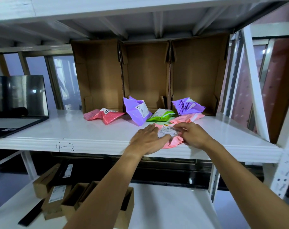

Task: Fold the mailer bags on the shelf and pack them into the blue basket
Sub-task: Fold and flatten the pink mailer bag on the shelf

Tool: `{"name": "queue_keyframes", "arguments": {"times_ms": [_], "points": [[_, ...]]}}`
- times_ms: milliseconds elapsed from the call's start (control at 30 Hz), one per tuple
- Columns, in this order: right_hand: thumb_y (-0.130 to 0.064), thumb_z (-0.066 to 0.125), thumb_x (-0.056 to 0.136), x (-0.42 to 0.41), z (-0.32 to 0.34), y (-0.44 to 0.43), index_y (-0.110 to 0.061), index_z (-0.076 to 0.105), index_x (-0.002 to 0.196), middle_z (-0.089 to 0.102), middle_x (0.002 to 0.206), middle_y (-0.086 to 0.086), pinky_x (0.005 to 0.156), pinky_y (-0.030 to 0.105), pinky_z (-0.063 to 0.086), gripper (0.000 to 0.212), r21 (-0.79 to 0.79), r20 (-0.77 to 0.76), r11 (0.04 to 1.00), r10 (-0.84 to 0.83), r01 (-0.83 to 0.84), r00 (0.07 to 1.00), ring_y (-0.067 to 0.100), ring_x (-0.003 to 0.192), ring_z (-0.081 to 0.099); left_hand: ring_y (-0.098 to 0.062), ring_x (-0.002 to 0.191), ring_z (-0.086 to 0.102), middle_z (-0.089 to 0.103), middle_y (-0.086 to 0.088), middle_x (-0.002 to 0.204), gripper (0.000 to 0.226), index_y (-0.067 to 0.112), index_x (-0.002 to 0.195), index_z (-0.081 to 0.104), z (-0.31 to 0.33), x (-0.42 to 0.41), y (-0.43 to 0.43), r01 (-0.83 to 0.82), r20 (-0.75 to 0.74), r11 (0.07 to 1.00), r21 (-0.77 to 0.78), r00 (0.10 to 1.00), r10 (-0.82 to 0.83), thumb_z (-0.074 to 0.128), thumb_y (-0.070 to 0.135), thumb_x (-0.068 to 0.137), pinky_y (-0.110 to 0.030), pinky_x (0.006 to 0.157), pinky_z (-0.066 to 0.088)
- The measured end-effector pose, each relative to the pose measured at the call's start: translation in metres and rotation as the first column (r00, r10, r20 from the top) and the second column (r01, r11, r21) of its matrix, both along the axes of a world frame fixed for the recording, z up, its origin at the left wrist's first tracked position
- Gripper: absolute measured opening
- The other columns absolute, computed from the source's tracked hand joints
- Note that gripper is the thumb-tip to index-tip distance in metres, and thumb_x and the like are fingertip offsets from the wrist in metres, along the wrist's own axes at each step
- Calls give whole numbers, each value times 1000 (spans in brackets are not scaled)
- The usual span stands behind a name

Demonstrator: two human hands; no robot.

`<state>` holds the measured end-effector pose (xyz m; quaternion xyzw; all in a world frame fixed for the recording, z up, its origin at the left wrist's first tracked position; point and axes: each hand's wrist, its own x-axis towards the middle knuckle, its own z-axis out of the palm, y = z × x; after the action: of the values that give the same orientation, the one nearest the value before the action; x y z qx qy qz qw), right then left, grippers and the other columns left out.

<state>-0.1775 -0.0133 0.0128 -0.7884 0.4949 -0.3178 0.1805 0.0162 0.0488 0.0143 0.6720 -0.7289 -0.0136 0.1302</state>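
Head view: folding step, on the pink mailer bag (172,143), which lies at the front edge of the shelf (74,129); my left hand (147,139) presses it flat, fingers straight and together, while my right hand (194,136) curls its fingers and pinches the bag's right edge. Next, I judge, the pinched edge must be drawn over the label and creased; the blue basket is out of view.

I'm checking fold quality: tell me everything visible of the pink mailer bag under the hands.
The pink mailer bag is thin, glossy plastic, wrinkled, with a white printed label facing up. It lies on the white shelf near the front edge. The left hand presses flat on its left part; the right hand curls its fingers over its right side, apparently pinching it. The hands hide much of it.
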Motion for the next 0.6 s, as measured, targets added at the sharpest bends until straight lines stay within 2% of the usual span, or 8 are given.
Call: {"name": "queue_keyframes", "arguments": {"times_ms": [67, 133, 200, 267, 300, 367, 500, 600], "points": [[-5, 46, 96, -3, 2, 7, -24, 69, 119, 66, 80, 3, 53, 21, 47, 37, 22, 162, 999, -27, 24, 986, 10, 51, 56, -18, 152, 20, 17, 2, 167, 76, 24, 157, 28, 3, 0, 1, 11, -56, 1000, 15, 998, -10, 25, 67, 95, -40, 118, 21], [-12, 45, 99, -4, 7, 15, -23, 71, 116, 66, 71, -3, 53, 19, 46, 33, -7, 220, 999, -45, 48, 974, 8, 49, 57, -16, 151, 21, 19, 5, 167, 69, 28, 157, 29, 6, -1, 4, 1, -114, 999, 32, 993, 2, 25, 63, 97, -39, 117, 21], [-22, 48, 99, -2, 9, 22, -28, 72, 114, 73, 91, -4, 71, 27, 52, 29, -76, 180, 995, -52, 67, 982, 12, 73, 65, -17, 147, 28, 28, 4, 163, 65, 30, 152, 37, 10, -1, 6, -16, -156, 999, 39, 988, 22, 22, 61, 96, -41, 114, 25], [-33, 51, 97, -1, 6, 29, -33, 72, 113, 72, 113, -8, 92, 35, 50, 26, -139, 116, 988, -48, 64, 992, 17, 100, 64, -21, 137, 41, 43, -2, 152, 67, 31, 136, 48, 12, -5, 10, -25, -195, 999, 39, 980, 32, 14, 62, 89, -44, 108, 34], [-37, 52, 96, 0, 3, 32, -35, 71, 113, 70, 118, -12, 96, 36, 48, 25, -158, 93, 986, -32, 46, 995, 16, 106, 62, -22, 133, 44, 47, -3, 147, 71, 31, 131, 51, 12, -6, 10, -29, -216, 999, 32, 976, 36, 10, 64, 84, -46, 105, 37], [-47, 52, 96, 1, 0, 42, -39, 70, 113, 69, 120, -17, 97, 38, 46, 26, -176, 30, 984, 6, -1, 1000, 13, 107, 61, -25, 131, 46, 48, -3, 145, 75, 30, 129, 53, 13, -7, 12, -43, -248, 998, 39, 968, 51, 8, 67, 81, -49, 104, 37], [-67, 49, 87, 1, 0, 54, -40, 70, 112, 68, 118, -16, 91, 37, 47, 42, -176, -133, 983, 37, -61, 990, 12, 101, 58, -28, 129, 47, 53, 1, 143, 52, 38, 127, 57, 17, -3, 16, -101, -471, 991, 87, 873, 130, 26, 63, 93, -49, 110, 34], [-66, 54, 87, -4, -3, 59, -39, 69, 112, 67, 117, -15, 90, 36, 47, 40, -179, -176, 982, 29, -61, 984, 11, 100, 56, -29, 125, 48, 55, -2, 143, 53, 39, 122, 59, 18, -5, 19, -122, -507, 988, 92, 848, 151, 27, 67, 90, -50, 109, 35]]}}
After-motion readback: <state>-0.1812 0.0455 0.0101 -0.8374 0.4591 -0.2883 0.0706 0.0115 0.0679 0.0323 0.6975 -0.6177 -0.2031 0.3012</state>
